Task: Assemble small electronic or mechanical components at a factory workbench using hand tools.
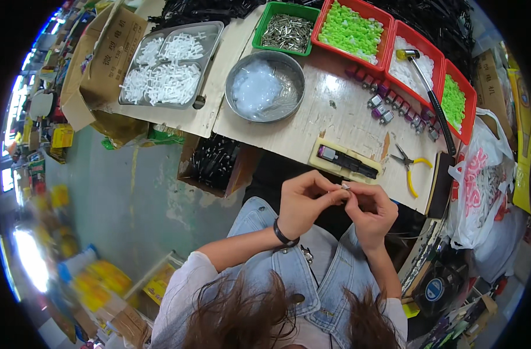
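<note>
Motor (pixel 327 153) and black housing (pixel 357 166) are already set in the cream fixture (pixel 332 167), while a small metallic piece (pixel 346 187), seemingly not yet fitted, is pinched between left hand (pixel 303 203) and right hand (pixel 373 219) nearby, further motors (pixel 386 117) being left loose.

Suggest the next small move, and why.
Probably carry the small shiny piece forward to the black part: the left hand and right hand pinch that piece close by, while the black part lies in the cream holder, untouched.
</note>
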### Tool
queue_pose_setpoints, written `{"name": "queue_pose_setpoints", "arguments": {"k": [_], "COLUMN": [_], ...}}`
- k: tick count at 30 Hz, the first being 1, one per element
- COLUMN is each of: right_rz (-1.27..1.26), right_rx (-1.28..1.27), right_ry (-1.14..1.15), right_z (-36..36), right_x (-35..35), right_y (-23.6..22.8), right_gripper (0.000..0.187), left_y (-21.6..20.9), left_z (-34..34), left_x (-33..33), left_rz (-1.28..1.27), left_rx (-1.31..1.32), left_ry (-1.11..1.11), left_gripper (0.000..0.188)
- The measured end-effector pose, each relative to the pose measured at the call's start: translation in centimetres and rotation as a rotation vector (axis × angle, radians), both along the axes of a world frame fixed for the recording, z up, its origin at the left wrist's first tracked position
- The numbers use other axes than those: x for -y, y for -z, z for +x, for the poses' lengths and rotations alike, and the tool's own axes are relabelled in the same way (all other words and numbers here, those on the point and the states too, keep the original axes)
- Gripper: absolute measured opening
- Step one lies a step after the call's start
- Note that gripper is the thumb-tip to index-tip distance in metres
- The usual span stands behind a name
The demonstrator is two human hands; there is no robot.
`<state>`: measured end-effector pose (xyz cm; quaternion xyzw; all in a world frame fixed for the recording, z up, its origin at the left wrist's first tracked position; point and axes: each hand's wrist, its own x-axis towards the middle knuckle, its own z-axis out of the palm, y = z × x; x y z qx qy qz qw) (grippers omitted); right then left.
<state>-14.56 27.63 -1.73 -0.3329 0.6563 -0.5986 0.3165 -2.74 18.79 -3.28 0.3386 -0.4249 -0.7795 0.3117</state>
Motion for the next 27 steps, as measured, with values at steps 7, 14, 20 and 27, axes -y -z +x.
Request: {"name": "queue_pose_setpoints", "arguments": {"k": [7,14,20,27], "right_rz": [-0.126,-0.093,-0.010,-0.019], "right_rx": [-0.735,-0.325,-0.152,-0.784], "right_ry": [-0.164,-0.078,0.088,-0.062], "right_z": [-0.9,0.2,1.0,-3.5], "right_x": [1.2,1.1,1.9,4.2], "right_y": [-0.5,-0.2,0.1,2.1], "right_gripper": [0.022,0.018,0.016,0.021], "left_y": [-0.5,-0.9,0.8,1.9], "left_z": [1.9,2.2,0.8,0.4], "left_x": [3.5,3.5,0.7,4.9], "left_rz": [0.175,0.214,-0.283,-1.244], "left_rx": [-0.045,-0.129,-0.055,0.109], "left_ry": [0.303,0.266,-0.120,-0.030], "left_gripper": [0.010,0.008,0.014,0.020]}}
